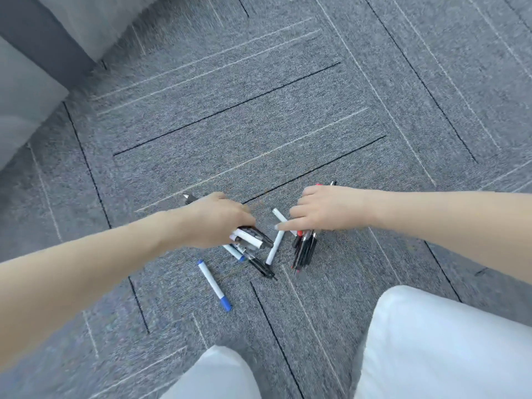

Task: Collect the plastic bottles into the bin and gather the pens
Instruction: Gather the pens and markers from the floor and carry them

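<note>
Pens on the carpet, both hands down among them

Pens lie scattered on the grey carpet (259,125) in front of my knees, and both hands are low over the pile. My left hand (213,217) has its fingers curled round a bunch of pens (250,236), white and black barrels, with one dark tip poking out past the back of the hand at the far side. My right hand (322,208) grips a second bundle of dark pens (305,249) whose ends fan out below the palm toward me; a red tip and a dark tip stick out past the hand on the far side. Its forefinger is stretched out to the left, the tip lying just beside two loose white pens (275,244) that cross between the two hands.

Under and just nearer than the left hand's bunch, a black pen (262,267) and a white-and-blue one rest on the carpet, touching each other. A white marker with a blue cap (214,285) lies apart from the rest, nearer to me and to the left, slanting with its cap toward me.

My white trouser legs (446,341) fill the bottom of the view. A grey upholstered seat (26,90) stands at the upper left edge. I see no bottles or bin from here.
</note>
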Action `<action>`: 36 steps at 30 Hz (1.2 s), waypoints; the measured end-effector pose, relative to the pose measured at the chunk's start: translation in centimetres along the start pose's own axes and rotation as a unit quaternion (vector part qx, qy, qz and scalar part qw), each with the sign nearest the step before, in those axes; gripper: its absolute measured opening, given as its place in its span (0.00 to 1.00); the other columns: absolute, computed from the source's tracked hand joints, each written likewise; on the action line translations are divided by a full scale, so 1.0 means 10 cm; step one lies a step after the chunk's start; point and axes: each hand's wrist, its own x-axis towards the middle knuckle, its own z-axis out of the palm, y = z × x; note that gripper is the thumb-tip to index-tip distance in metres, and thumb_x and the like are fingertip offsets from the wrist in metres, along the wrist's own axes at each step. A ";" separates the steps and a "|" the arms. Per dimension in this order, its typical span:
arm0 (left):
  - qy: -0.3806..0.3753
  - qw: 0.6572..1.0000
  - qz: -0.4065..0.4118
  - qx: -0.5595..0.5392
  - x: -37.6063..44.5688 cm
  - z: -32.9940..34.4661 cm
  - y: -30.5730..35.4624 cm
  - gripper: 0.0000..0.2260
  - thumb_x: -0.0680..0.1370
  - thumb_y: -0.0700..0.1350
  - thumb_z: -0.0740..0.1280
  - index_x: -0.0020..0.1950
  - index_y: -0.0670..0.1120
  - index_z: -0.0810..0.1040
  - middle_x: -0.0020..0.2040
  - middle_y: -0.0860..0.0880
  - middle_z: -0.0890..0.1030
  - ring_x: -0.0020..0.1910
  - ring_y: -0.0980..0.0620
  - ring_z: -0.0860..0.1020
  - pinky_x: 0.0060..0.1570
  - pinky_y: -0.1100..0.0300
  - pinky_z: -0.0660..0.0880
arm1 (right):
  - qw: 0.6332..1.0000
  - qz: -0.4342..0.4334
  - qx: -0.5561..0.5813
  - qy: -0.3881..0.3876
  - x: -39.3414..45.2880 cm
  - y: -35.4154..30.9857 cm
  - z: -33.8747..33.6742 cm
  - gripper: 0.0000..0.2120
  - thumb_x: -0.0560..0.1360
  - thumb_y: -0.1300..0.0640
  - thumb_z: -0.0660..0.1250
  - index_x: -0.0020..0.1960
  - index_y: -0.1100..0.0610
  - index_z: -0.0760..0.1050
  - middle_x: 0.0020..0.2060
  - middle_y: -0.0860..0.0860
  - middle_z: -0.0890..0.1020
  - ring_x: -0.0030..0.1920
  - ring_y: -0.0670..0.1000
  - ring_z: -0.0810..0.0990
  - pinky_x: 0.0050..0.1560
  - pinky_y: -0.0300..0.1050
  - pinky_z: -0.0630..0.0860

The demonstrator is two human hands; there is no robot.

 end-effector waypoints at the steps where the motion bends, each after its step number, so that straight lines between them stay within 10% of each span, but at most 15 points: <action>1: -0.013 0.999 0.007 0.029 -0.03 0.08 -0.01 0.20 0.77 0.40 0.63 0.68 0.52 0.69 0.68 0.55 0.72 0.67 0.54 0.70 0.70 0.52 0.57 | 1.000 -0.008 0.002 -0.017 0.03 0.02 -0.01 0.31 0.60 0.71 0.75 0.61 0.57 0.76 0.37 0.50 0.79 0.34 0.51 0.79 0.37 0.45 0.75; 16: 0.067 0.990 -0.049 0.110 -0.15 0.41 -0.16 0.20 0.74 0.56 0.66 0.62 0.47 0.74 0.57 0.52 0.77 0.57 0.52 0.75 0.61 0.57 0.69 | 0.995 0.013 0.001 -0.097 -0.02 0.07 -0.09 0.21 0.52 0.47 0.80 0.39 0.52 0.75 0.35 0.46 0.78 0.32 0.48 0.79 0.35 0.40 0.75; 24: 0.093 0.990 0.003 0.106 -0.42 0.43 -0.13 0.14 0.75 0.56 0.63 0.58 0.52 0.74 0.55 0.54 0.80 0.66 0.54 0.70 0.72 0.53 0.34 | 0.995 -0.066 0.022 -0.076 -0.03 -0.20 0.07 0.18 0.63 0.59 0.78 0.50 0.53 0.76 0.36 0.47 0.79 0.34 0.49 0.79 0.36 0.43 0.76; 28: -0.007 0.995 0.054 0.082 -0.50 0.62 0.01 0.13 0.78 0.48 0.62 0.61 0.49 0.68 0.57 0.52 0.78 0.56 0.52 0.75 0.68 0.56 0.64 | 0.994 -0.066 0.018 -0.081 0.02 -0.24 0.11 0.17 0.61 0.57 0.79 0.48 0.53 0.78 0.35 0.46 0.80 0.35 0.49 0.80 0.38 0.42 0.76; 36: 0.006 0.986 0.087 0.141 -0.51 0.83 0.00 0.16 0.79 0.39 0.59 0.67 0.46 0.67 0.63 0.48 0.74 0.57 0.48 0.73 0.60 0.54 0.68 | 0.995 -0.045 0.032 -0.082 0.14 -0.32 0.05 0.23 0.54 0.44 0.80 0.41 0.54 0.76 0.37 0.47 0.80 0.36 0.49 0.79 0.38 0.40 0.75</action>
